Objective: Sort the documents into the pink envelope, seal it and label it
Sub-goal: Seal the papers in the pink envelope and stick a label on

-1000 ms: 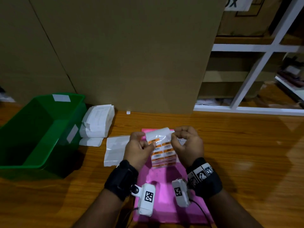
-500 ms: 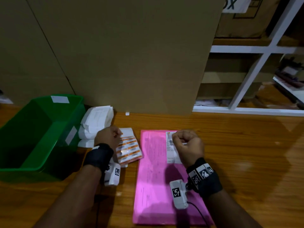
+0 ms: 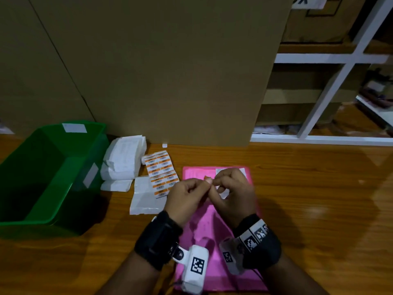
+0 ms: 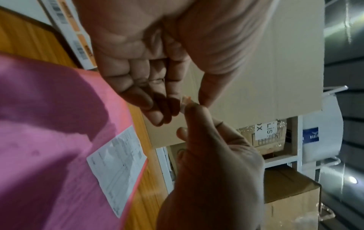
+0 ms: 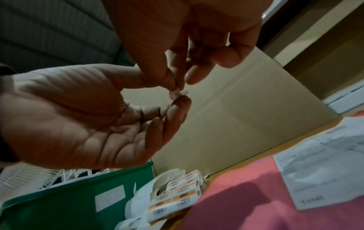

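Note:
The pink envelope (image 3: 205, 222) (image 4: 49, 124) (image 5: 246, 202) lies flat on the wooden table, with a white printed label (image 3: 243, 172) (image 4: 118, 163) (image 5: 325, 163) stuck at its far right corner. Above it my left hand (image 3: 204, 184) (image 4: 189, 99) (image 5: 177, 99) and right hand (image 3: 214, 182) (image 5: 180, 84) meet fingertip to fingertip. Both pinch one small peeled sticker (image 3: 208, 178) (image 4: 186, 102) (image 5: 178, 93). The orange-and-white barcode sticker sheet (image 3: 161, 173) (image 5: 177, 194) lies on the table left of the envelope.
A green plastic bin (image 3: 53, 167) stands at the left. Between the bin and the sticker sheet are a stack of white papers (image 3: 123, 160) and a loose white sheet (image 3: 144, 199). A tall cardboard box (image 3: 159, 71) walls the back; white shelving (image 3: 331, 58) stands to the right.
Both hands held the sticker sheet over the envelope. My left hand laid it down on the left, then came back to my right hand, and both now pinch the small sticker.

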